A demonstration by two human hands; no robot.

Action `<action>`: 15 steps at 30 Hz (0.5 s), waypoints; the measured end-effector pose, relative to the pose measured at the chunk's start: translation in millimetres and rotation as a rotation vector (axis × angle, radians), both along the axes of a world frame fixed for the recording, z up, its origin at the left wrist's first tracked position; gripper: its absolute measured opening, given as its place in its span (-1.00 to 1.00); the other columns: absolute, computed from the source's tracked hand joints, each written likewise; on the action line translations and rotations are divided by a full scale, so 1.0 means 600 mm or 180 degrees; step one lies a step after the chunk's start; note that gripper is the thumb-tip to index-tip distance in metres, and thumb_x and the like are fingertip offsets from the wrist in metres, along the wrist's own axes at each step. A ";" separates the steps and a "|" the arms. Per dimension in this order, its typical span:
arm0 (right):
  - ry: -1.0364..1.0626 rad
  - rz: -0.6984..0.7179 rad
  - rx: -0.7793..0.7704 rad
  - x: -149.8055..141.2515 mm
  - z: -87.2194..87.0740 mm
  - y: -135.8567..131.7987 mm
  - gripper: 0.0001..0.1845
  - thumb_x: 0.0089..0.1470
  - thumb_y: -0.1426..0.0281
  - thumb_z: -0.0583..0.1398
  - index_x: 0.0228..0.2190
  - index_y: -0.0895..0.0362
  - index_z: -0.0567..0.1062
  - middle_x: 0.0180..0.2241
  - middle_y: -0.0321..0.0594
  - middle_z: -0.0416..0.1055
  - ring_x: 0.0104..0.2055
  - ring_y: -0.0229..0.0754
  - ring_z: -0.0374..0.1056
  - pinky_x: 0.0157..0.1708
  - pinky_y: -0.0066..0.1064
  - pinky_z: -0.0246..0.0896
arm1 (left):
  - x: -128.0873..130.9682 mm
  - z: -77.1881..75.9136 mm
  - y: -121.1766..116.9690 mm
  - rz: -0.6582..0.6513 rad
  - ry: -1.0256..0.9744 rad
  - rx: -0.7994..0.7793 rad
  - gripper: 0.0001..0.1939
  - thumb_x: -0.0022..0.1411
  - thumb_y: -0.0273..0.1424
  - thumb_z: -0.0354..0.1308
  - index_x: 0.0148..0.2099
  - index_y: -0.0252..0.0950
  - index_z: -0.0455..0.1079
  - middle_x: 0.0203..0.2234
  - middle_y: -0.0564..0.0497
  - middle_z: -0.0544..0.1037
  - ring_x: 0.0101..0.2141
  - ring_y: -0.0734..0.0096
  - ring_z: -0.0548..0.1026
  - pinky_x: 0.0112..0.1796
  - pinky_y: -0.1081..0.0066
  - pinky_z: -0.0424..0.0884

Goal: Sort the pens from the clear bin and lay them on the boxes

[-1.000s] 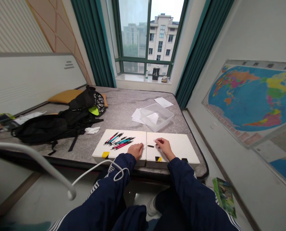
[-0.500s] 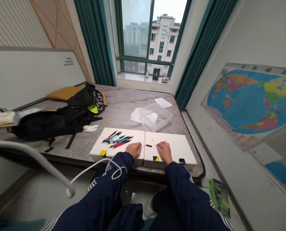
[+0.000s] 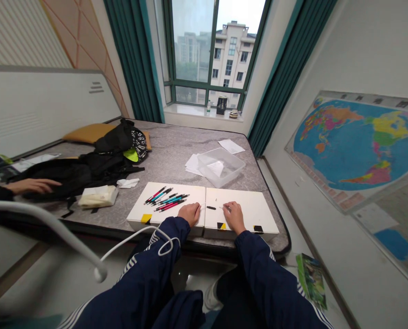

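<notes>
My left hand (image 3: 189, 214) is closed over the right part of the left white box (image 3: 135, 208). A thin whitish piece seems to stick out from its fingertips, too small to name. Over the right white box (image 3: 259, 205), my right hand (image 3: 234, 216) pinches a thin, small piece whose kind I cannot make out. A short black piece (image 3: 211, 208), perhaps a pen grip, lies between my hands. Just beyond it is a tiny greyish bit (image 3: 216, 199). Several red, blue and black pens (image 3: 166, 199) lie loosely grouped to the left of my left hand.
Behind the boxes sit a clear plastic bin (image 3: 221, 167) and white papers (image 3: 193, 164). At left are a tissue pack (image 3: 99, 197), a black backpack (image 3: 70, 176) and another person's hand (image 3: 34, 185). A white curved tube (image 3: 63, 233) crosses the left foreground.
The tissue pack has moved from the far left edge to a spot near the boxes. Another person's hand now shows at the left. My hands have stayed almost still.
</notes>
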State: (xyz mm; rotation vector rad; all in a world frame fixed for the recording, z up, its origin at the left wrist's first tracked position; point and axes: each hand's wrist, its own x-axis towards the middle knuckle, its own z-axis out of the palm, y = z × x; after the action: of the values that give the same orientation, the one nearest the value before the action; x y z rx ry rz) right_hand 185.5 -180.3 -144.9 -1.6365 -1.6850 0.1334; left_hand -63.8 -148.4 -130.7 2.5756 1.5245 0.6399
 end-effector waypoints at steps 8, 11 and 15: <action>0.0179 -0.0078 0.0055 -0.002 0.008 -0.002 -0.75 0.20 0.40 0.06 -0.30 0.15 0.54 -0.29 -0.10 0.46 -0.17 -0.05 0.28 -0.07 -0.23 0.15 | -0.001 -0.001 0.001 -0.0022 0.0086 0.0053 -0.60 0.44 -0.24 -0.23 -0.22 -0.23 0.41 -0.43 -0.08 0.54 -0.37 0.28 0.47 -0.33 0.34 0.21; 0.0254 -0.0150 0.0062 -0.003 0.010 -0.003 -0.75 0.19 0.40 0.06 -0.30 0.16 0.54 -0.29 -0.10 0.47 -0.19 -0.05 0.29 -0.09 -0.25 0.15 | -0.002 0.000 0.000 -0.0015 0.0082 0.0038 -0.60 0.44 -0.24 -0.23 -0.21 -0.23 0.41 -0.42 -0.08 0.54 -0.36 0.29 0.47 -0.33 0.34 0.21; 0.0289 -0.0175 0.0066 -0.003 0.009 -0.003 -0.76 0.17 0.40 0.07 -0.32 0.17 0.54 -0.30 -0.09 0.48 -0.20 -0.06 0.29 -0.11 -0.27 0.15 | -0.002 -0.001 -0.002 -0.0032 0.0055 0.0048 -0.60 0.43 -0.25 -0.22 -0.22 -0.24 0.41 -0.42 -0.08 0.54 -0.37 0.29 0.47 -0.33 0.34 0.21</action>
State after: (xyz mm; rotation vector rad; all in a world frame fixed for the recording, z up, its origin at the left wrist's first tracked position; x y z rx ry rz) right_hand 184.0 -182.0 -139.5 -1.6355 -1.5669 0.1603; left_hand -65.0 -149.4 -131.2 2.6048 1.5166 0.6323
